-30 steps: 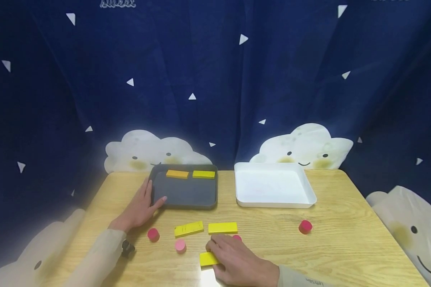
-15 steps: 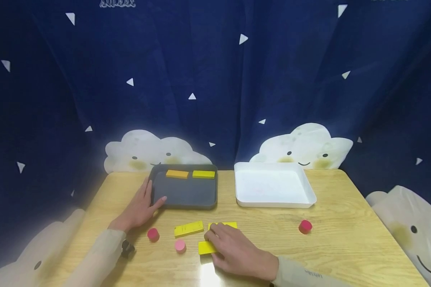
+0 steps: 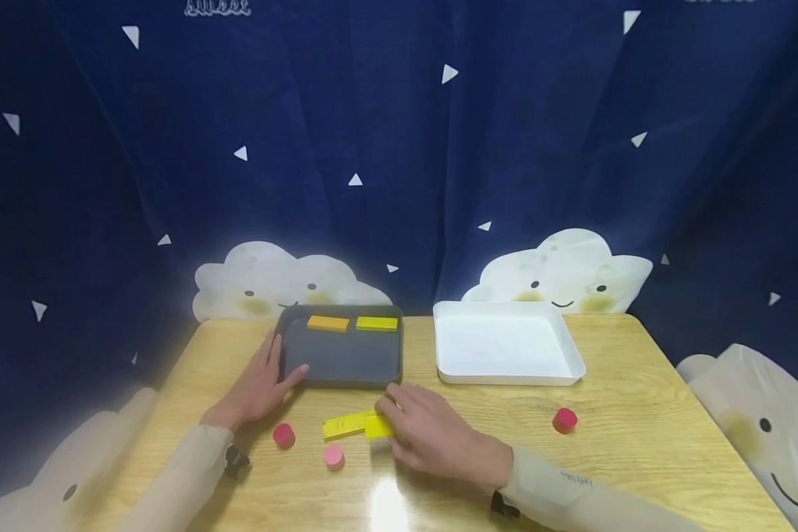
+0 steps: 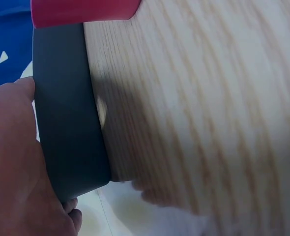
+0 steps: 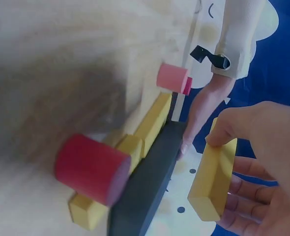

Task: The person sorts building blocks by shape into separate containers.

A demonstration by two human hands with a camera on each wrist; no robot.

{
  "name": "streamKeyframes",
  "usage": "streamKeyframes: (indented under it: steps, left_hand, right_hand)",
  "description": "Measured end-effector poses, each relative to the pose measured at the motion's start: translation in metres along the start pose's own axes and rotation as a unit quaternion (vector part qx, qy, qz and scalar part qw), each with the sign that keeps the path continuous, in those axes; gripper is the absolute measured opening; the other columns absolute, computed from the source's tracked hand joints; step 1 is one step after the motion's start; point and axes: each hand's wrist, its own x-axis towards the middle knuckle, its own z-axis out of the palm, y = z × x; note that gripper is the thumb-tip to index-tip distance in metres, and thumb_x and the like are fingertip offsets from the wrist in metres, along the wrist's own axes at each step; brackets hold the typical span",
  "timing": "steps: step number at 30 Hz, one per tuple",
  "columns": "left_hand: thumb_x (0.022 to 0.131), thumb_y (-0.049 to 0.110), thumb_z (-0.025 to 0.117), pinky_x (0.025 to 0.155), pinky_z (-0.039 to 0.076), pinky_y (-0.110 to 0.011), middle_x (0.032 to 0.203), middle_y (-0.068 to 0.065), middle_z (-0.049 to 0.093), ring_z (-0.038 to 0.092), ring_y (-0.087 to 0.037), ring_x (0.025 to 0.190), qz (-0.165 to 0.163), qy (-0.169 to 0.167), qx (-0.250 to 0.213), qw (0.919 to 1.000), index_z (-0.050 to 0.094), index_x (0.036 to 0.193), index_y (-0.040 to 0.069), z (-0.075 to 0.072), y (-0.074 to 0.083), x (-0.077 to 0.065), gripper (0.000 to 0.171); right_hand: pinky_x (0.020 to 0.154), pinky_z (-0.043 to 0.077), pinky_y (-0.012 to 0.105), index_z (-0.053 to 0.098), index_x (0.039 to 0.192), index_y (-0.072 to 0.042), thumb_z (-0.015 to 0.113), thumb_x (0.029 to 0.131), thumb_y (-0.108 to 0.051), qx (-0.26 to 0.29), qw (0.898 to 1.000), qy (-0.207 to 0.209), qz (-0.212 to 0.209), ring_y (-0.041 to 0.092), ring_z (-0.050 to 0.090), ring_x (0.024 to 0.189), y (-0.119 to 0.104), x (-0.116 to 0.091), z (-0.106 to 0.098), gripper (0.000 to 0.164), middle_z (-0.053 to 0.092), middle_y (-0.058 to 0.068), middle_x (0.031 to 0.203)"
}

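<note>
My right hand [image 3: 439, 432] pinches a yellow rectangular block [image 3: 377, 426] between thumb and fingers, above the table in front of the dark grey tray [image 3: 346, 384]. The right wrist view shows this held block [image 5: 211, 177] raised off the table. Below it another yellow block [image 3: 342, 425] lies on the wood; a further one is hidden by the hand in the head view. My left hand [image 3: 256, 384] rests at the tray's front left corner, fingers along the side, thumb over the front rim. Inside the tray lie an orange block [image 3: 328, 324] and a yellow block [image 3: 377, 324].
A white tray [image 3: 510, 380] stands at back right. On the table are a pink cylinder [image 3: 334, 457], a red cylinder [image 3: 283, 436] near the left wrist and another red cylinder [image 3: 564, 420] at right. One more red cylinder [image 5: 91, 167] shows in the right wrist view.
My right hand has moved away from me, towards the trays, carrying the yellow block, and now covers the right-hand block on the table. The left hand has stayed at the dark tray.
</note>
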Motion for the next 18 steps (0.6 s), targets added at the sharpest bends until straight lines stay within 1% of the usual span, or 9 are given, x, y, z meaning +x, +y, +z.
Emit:
streamKeyframes:
  steps: [3, 10, 14, 18]
  left_hand:
    - [0.108, 0.067, 0.046, 0.13, 0.015, -0.065, 0.176, -0.031, -0.001, 0.008, -0.052, 0.162, -0.001, 0.0, 0.0, 1.0, 0.006, 0.167, -0.01, 0.0, 0.0, 0.0, 0.105]
    - [0.107, 0.067, 0.048, 0.13, 0.015, -0.065, 0.176, -0.031, -0.001, 0.008, -0.052, 0.162, -0.002, 0.001, -0.001, 1.0, 0.007, 0.167, -0.01, 0.0, 0.0, -0.001, 0.105]
    - [0.107, 0.069, 0.045, 0.13, 0.016, -0.065, 0.176, -0.031, -0.001, 0.009, -0.052, 0.162, -0.003, 0.001, 0.002, 1.0, 0.007, 0.167, -0.01, 0.0, 0.0, 0.0, 0.107]
    - [0.107, 0.069, 0.046, 0.129, 0.016, -0.065, 0.176, -0.031, 0.0, 0.01, -0.052, 0.162, -0.002, 0.004, 0.001, 1.0, 0.007, 0.167, -0.01, 0.0, 0.0, 0.0, 0.107]
  right_hand:
    - [0.069, 0.044, 0.018, 0.062, 0.111, -0.013, 0.086, 0.078, -0.017, -0.012, 1.0, 0.005, -0.009, 0.011, 0.046, 0.082, 0.004, 0.005, -0.002, 0.041, 0.052, -0.003, 0.097]
    - [0.073, 0.046, 0.022, 0.064, 0.114, -0.012, 0.084, 0.081, -0.02, -0.034, 0.999, 0.002, -0.021, 0.014, 0.049, 0.086, 0.01, 0.016, -0.006, 0.039, 0.056, 0.0, 0.102]
    - [0.071, 0.044, 0.022, 0.063, 0.113, -0.01, 0.084, 0.081, -0.019, -0.044, 0.999, 0.007, -0.024, 0.015, 0.048, 0.084, 0.014, 0.023, -0.008, 0.039, 0.056, 0.001, 0.101]
    - [0.069, 0.046, 0.022, 0.063, 0.115, -0.009, 0.084, 0.08, -0.018, -0.057, 0.998, 0.018, -0.024, 0.016, 0.05, 0.084, 0.02, 0.033, -0.009, 0.041, 0.057, 0.002, 0.103]
